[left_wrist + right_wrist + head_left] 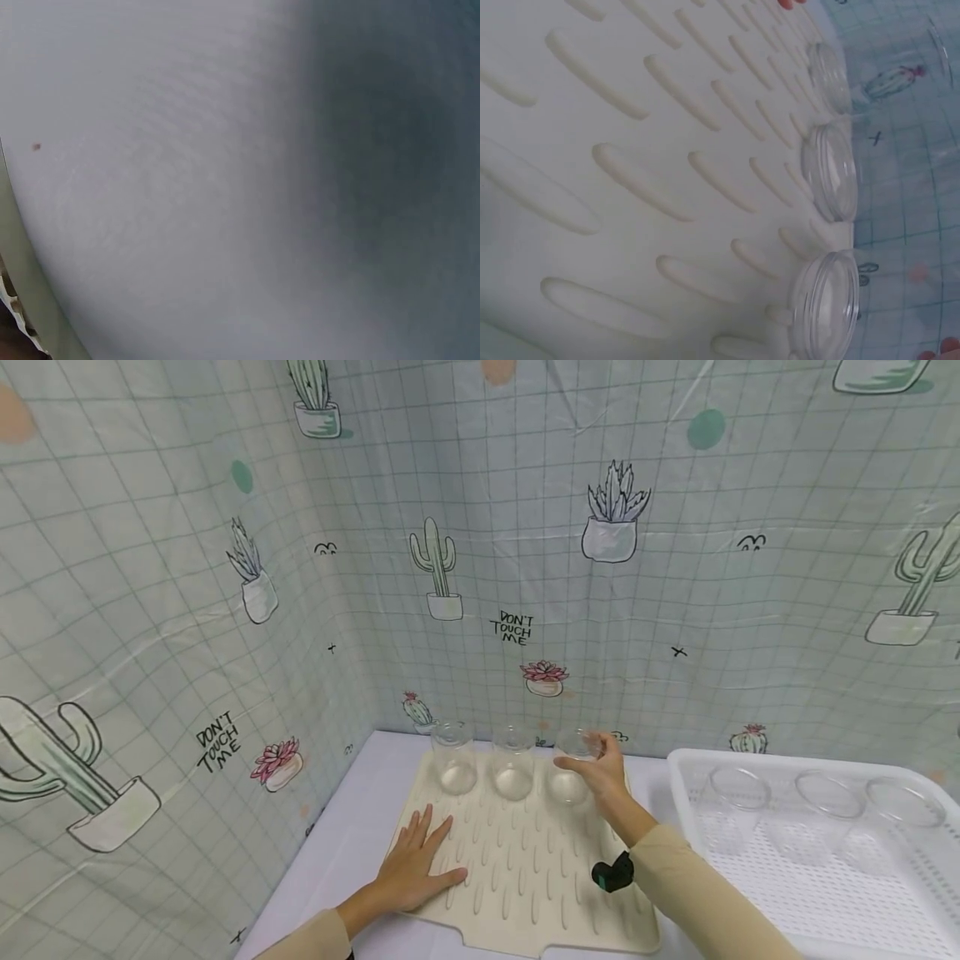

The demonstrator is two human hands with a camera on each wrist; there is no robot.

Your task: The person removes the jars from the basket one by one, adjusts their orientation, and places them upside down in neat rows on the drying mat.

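Observation:
Three clear drinking glasses stand upright in a row along the far edge of a cream drying mat with raised oval ridges (517, 877). My right hand (609, 777) grips the right glass (567, 787) from its right side, thumb in front near the rim. To its left are the middle glass (513, 779) and the left glass (456, 775). In the right wrist view the held glass's thick base (829, 304) sits on the mat, fingertips (949, 346) showing at the corner. My left hand (412, 870) rests flat on the mat's left side, fingers spread.
Right of the mat stands a white perforated plastic basket (681, 785) with three more clear glasses in it (738, 793). White cloth (337, 827) covers the table. A cactus-print curtain (480, 560) rises directly behind and at the left. The left wrist view is mostly blurred cloth.

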